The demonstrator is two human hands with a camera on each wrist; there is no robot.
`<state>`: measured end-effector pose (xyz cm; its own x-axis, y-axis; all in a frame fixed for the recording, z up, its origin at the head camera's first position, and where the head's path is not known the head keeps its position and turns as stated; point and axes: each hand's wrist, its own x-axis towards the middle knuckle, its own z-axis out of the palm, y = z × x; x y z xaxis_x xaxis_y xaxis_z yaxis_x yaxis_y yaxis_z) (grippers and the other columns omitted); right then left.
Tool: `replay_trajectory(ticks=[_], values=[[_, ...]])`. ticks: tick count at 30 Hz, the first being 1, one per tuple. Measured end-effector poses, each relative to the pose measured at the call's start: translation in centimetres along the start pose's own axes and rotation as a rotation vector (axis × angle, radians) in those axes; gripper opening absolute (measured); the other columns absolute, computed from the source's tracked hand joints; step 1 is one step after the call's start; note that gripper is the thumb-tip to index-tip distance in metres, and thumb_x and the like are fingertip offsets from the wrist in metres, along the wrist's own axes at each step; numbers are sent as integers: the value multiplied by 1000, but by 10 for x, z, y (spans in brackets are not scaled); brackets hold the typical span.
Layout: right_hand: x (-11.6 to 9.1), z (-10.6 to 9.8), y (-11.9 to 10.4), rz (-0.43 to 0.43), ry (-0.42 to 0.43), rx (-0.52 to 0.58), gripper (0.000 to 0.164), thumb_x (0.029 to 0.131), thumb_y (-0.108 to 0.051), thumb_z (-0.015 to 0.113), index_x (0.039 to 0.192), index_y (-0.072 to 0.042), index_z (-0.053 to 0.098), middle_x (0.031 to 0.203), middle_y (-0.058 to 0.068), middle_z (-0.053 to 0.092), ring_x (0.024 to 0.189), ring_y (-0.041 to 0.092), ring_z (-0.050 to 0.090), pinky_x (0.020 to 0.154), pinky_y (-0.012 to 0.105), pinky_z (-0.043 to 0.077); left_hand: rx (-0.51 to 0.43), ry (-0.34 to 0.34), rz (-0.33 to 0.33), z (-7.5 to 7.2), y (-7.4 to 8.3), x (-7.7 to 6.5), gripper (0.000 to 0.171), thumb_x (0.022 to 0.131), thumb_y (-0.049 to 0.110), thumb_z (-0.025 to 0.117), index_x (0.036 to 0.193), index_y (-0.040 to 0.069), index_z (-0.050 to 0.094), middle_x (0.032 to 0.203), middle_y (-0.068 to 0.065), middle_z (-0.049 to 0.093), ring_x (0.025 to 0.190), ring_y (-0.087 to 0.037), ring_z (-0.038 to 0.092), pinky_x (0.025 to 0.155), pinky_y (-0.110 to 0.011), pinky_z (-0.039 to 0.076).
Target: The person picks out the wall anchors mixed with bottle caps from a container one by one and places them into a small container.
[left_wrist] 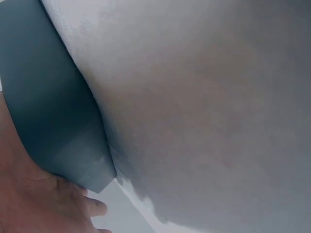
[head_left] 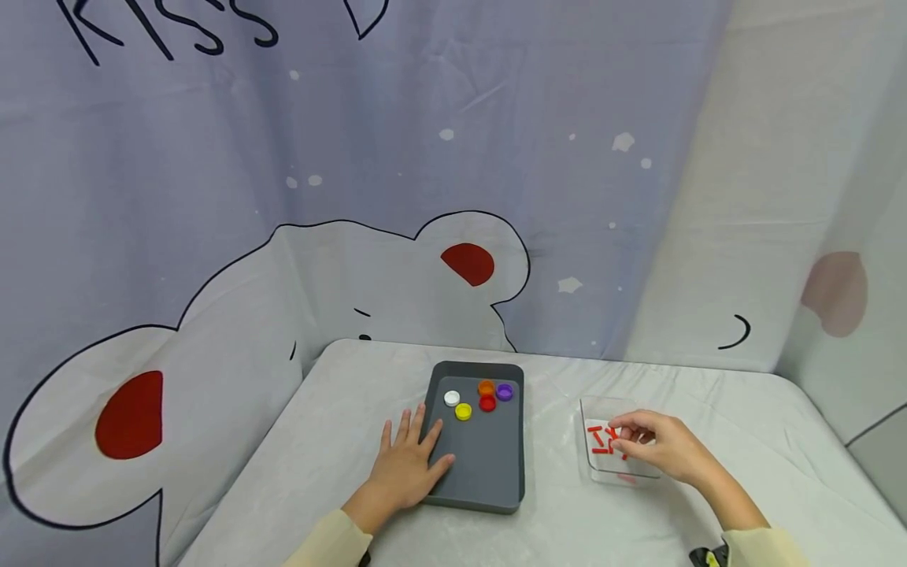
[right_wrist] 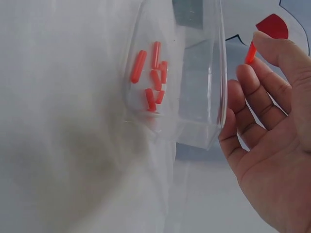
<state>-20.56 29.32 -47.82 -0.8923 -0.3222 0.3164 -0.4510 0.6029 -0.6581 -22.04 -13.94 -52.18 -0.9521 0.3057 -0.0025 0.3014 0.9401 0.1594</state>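
My right hand [head_left: 666,447] is above the near right side of a clear plastic box [right_wrist: 201,97]. Between thumb and index finger it pinches a small red stick [right_wrist: 250,53], with the other fingers loosely bent. Several more red sticks [right_wrist: 139,67] lie scattered on the bottom of the box. My left hand [head_left: 402,472] rests with spread fingers on the left edge of a dark grey tray [head_left: 489,465]. In the left wrist view, part of that hand [left_wrist: 43,199] shows against the tray's side wall [left_wrist: 58,107].
Toward the tray's far end sit round caps: white [head_left: 452,398], yellow [head_left: 464,412], orange [head_left: 486,387], red [head_left: 487,403] and purple [head_left: 505,392]. A white cloth [head_left: 553,520] covers the table. Behind it hangs a printed curtain [head_left: 553,197].
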Motion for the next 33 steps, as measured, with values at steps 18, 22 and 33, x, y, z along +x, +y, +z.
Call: replay_trajectory(ticks=[18,22,33], values=[[-4,4,3,-43,27,-27,19,86,-7,79,104,-2,76,82,-17,62,75,0,59,68,22,53,-16,33,4,3,-2,-2,68,102,60,42,156,18,42,168,-16,19,153,-44,14,119,-67,8],[-4,0,1,-65,65,-41,17,87,-6,77,104,-3,76,83,-15,65,75,-1,59,67,22,52,-37,40,8,2,-2,0,68,103,59,44,156,17,43,167,-17,20,153,-45,15,118,-67,9],[-16,-8,8,-16,313,-315,17,88,-9,77,105,-12,78,91,-8,72,80,2,61,69,27,50,-197,32,43,-5,-10,4,74,103,55,47,159,9,33,164,-22,25,152,-47,18,118,-68,10]])
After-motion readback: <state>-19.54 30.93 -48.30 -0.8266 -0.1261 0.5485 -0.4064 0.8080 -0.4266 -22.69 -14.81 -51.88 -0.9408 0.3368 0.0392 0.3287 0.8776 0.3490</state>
